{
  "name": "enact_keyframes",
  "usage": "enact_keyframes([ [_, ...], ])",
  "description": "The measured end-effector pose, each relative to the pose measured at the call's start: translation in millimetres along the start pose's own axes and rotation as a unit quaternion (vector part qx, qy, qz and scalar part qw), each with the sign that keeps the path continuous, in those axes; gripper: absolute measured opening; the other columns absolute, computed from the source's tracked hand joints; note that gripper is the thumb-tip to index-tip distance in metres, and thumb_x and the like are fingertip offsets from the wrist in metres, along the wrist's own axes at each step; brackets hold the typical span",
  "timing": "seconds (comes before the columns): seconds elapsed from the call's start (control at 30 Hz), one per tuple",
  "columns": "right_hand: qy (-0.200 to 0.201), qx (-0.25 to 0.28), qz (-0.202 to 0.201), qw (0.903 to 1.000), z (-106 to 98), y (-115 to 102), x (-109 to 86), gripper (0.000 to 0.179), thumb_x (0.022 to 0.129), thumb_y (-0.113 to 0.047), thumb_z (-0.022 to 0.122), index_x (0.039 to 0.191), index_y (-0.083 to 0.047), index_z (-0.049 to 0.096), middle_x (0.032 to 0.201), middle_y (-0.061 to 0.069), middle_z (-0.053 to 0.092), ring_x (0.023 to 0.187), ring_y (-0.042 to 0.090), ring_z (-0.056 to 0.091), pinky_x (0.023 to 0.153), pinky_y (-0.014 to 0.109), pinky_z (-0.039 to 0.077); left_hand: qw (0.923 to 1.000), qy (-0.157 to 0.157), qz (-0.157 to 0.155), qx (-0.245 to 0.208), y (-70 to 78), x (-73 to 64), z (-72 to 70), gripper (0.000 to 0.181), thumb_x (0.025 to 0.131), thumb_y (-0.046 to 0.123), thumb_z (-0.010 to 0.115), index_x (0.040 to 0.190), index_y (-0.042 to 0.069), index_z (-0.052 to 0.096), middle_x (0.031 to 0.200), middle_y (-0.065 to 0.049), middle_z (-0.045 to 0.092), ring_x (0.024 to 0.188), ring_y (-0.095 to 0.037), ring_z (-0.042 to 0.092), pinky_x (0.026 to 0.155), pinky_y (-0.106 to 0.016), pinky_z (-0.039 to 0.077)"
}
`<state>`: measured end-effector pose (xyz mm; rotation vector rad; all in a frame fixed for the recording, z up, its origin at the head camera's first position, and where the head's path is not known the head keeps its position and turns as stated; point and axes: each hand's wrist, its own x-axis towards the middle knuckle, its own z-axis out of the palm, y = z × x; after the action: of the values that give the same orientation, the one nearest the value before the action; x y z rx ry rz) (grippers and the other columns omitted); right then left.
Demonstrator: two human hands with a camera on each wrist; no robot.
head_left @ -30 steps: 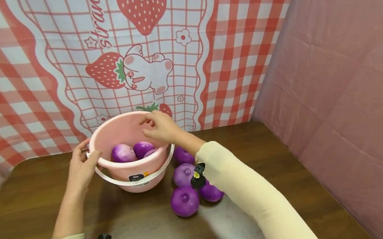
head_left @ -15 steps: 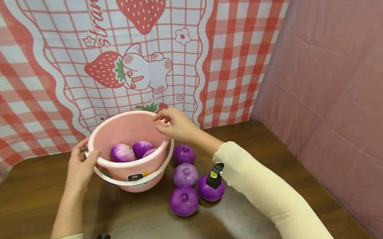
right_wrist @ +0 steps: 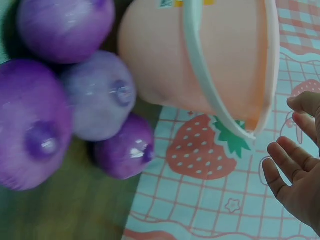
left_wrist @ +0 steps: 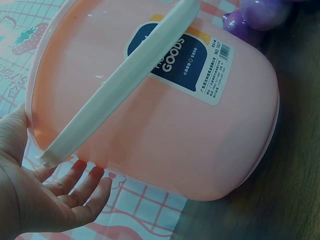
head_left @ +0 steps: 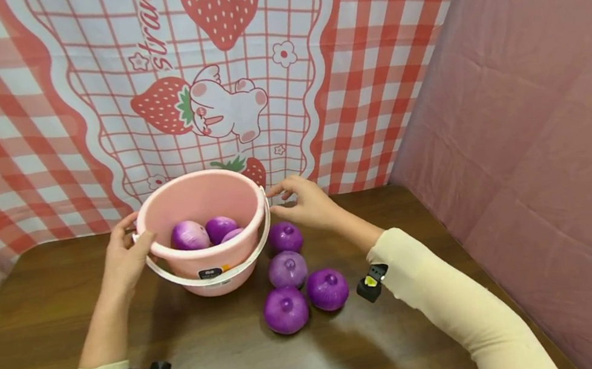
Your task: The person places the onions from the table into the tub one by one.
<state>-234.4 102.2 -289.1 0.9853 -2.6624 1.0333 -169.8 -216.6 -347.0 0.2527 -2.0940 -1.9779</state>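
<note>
A pink bucket (head_left: 200, 257) with a white handle (head_left: 229, 274) stands on the table, the handle lowered across its front. Inside lie a pale purple onion (head_left: 190, 235) and a darker onion (head_left: 221, 229), with part of another onion (head_left: 233, 235) showing. My left hand (head_left: 124, 256) holds the bucket's left rim, thumb over the edge and fingers outside. Beside the right rim, my right hand (head_left: 306, 203) has its fingers loosely extended; in the right wrist view this hand (right_wrist: 297, 165) is apart from the bucket and holds nothing.
Several purple onions sit right of the bucket, among them a front onion (head_left: 286, 310) and a right-hand onion (head_left: 327, 290). Behind the wooden table (head_left: 228, 362) hangs a strawberry-print cloth (head_left: 361, 79). A pink cloth (head_left: 530, 121) hangs along the right.
My right hand has moved out of the bucket, over its right rim, and to the right. The left hand has stayed on the rim, and the bucket has hardly moved.
</note>
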Motion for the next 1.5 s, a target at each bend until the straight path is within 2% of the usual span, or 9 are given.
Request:
enact_keyframes([
  [0.13,-0.011,0.001,0.006,0.9999,-1,7,-14.1,0.026,0.083,-0.019,0.069,0.107,-0.009,0.066,0.108,0.008,0.06,0.101,0.025,0.058,0.08,0.033,0.057,1.0,0.0,-0.002,0.001,0.4,0.1,-0.8,0.063,0.09,0.008,0.052,0.146,0.003,0.023,0.102,-0.001,0.045,0.067,0.004,0.052,0.054,-0.013,0.05],
  [0.43,-0.049,-0.017,0.019,0.9985,-3,19,-36.9,0.029,0.081,-0.019,0.071,0.109,-0.012,0.065,0.108,0.005,0.061,0.104,0.027,0.058,0.082,0.032,0.053,1.0,-0.001,0.002,-0.004,-0.5,-0.8,-0.6,0.061,0.09,0.008,0.052,0.144,0.002,0.024,0.1,0.001,0.044,0.067,0.004,0.051,0.053,-0.012,0.049],
  [0.63,-0.077,-0.024,0.02,0.9965,-3,30,-52.9,0.032,0.078,-0.024,0.074,0.108,-0.015,0.067,0.109,0.004,0.061,0.101,0.018,0.058,0.076,0.027,0.051,1.0,0.004,-0.004,-0.002,0.1,0.1,0.3,0.06,0.091,0.007,0.051,0.145,0.004,0.025,0.099,0.003,0.045,0.065,0.004,0.051,0.053,-0.011,0.049],
  [0.77,-0.097,-0.024,0.016,0.9949,-4,35,-64.1,0.033,0.076,-0.022,0.075,0.108,-0.015,0.067,0.108,0.004,0.061,0.099,0.018,0.059,0.08,0.03,0.053,0.9999,0.003,-0.01,0.004,0.5,0.9,0.8,0.06,0.091,0.007,0.051,0.145,0.005,0.024,0.099,0.005,0.045,0.066,0.005,0.051,0.054,-0.011,0.049],
  [0.87,-0.111,-0.022,0.017,0.9934,-4,39,-71.8,0.035,0.075,-0.022,0.076,0.108,-0.015,0.067,0.109,0.003,0.06,0.1,0.021,0.059,0.085,0.034,0.053,0.9999,0.001,-0.012,0.011,1.3,0.7,0.7,0.06,0.092,0.008,0.05,0.146,0.006,0.023,0.104,0.001,0.043,0.067,0.006,0.05,0.054,-0.011,0.048],
  [1.0,-0.131,-0.018,0.023,0.9909,-1,46,-81.1,0.037,0.075,-0.024,0.076,0.109,-0.014,0.067,0.109,0.005,0.061,0.102,0.025,0.058,0.086,0.038,0.053,0.9999,0.0,-0.011,0.008,2.0,-0.3,0.2,0.061,0.092,0.008,0.05,0.146,0.005,0.023,0.108,-0.003,0.041,0.067,0.006,0.05,0.053,-0.011,0.048],
  [1.23,-0.158,-0.015,0.028,0.9869,3,54,-94.0,0.038,0.075,-0.027,0.076,0.109,-0.014,0.065,0.107,0.011,0.06,0.102,0.03,0.058,0.087,0.046,0.052,1.0,0.001,-0.006,0.006,2.4,-0.8,0.4,0.062,0.091,0.008,0.051,0.146,0.004,0.023,0.106,-0.003,0.043,0.066,0.005,0.051,0.053,-0.011,0.048],
  [1.5,-0.183,-0.022,0.037,0.9822,10,62,-102.9,0.047,0.073,-0.031,0.077,0.112,-0.01,0.063,0.104,0.009,0.059,0.1,0.027,0.058,0.085,0.044,0.051,0.9998,0.004,-0.008,0.015,1.7,-0.9,0.3,0.061,0.091,0.008,0.051,0.146,0.005,0.024,0.102,0.0,0.044,0.065,0.005,0.051,0.053,-0.012,0.049],
])
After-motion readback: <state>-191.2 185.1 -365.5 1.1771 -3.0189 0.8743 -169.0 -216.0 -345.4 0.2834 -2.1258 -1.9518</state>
